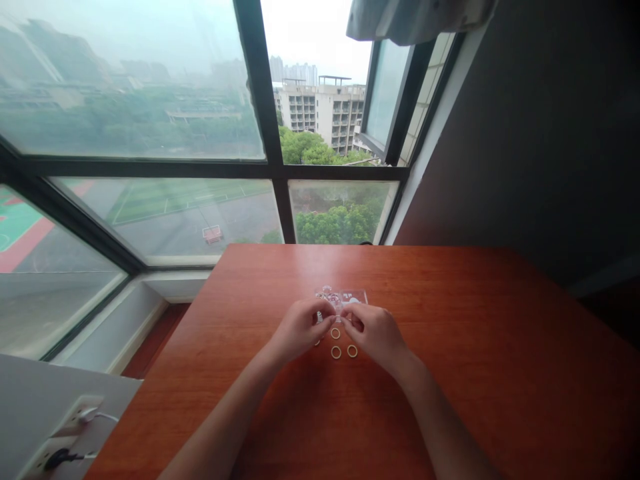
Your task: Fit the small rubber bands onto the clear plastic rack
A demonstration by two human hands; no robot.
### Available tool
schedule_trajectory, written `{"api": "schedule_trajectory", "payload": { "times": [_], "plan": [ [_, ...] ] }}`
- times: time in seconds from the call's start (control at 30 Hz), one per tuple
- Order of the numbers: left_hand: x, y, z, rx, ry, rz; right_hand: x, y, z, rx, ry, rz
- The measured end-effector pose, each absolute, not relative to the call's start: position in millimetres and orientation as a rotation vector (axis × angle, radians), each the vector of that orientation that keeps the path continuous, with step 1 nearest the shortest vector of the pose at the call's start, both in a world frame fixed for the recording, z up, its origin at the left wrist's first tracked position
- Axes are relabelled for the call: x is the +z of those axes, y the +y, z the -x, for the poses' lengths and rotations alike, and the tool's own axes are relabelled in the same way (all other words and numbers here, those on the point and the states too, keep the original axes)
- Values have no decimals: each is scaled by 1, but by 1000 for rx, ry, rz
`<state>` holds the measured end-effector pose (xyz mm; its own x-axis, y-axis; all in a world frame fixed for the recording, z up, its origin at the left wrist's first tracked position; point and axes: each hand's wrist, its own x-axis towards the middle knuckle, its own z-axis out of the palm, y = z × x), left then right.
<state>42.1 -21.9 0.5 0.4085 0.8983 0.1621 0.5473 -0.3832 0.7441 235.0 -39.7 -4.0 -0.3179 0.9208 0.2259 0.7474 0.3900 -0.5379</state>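
Note:
My left hand [299, 328] and my right hand [379, 331] are close together above the middle of the wooden table [425, 293]. Thumb and fingers of each are pinched, and the fingertips nearly meet. What lies between them is too small to make out. Just behind the fingers is a flat, clear plastic piece [361, 297], perhaps a case, with small pale and patterned bits at its left; the hands partly cover it. Nearer to me lie several pale yellow rings [336, 358], one partly hidden by my left hand.
A large dark-framed window [340, 173] stands beyond the table, one pane of it swung outward. On the low wall at the lower left are sockets [80, 410] with a white plug and a black plug [57, 458]. A dark wall [500, 153] rises at the right.

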Motion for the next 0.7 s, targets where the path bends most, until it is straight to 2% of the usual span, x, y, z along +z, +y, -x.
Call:
{"api": "schedule_trajectory", "payload": {
  "times": [0.2, 0.47, 0.7],
  "plan": [
    [1, -14, -26, 762, 1466, -2166, -4, -39, -236, 457, -2169, 1454],
    [0, -18, -31, 605, 1554, -2240, -5, -38, -236, 449, -2172, 1458],
    [0, -15, -25, 630, 1594, -2251, -3, -39, -237, 481, -2187, 1488]
  ]
}}
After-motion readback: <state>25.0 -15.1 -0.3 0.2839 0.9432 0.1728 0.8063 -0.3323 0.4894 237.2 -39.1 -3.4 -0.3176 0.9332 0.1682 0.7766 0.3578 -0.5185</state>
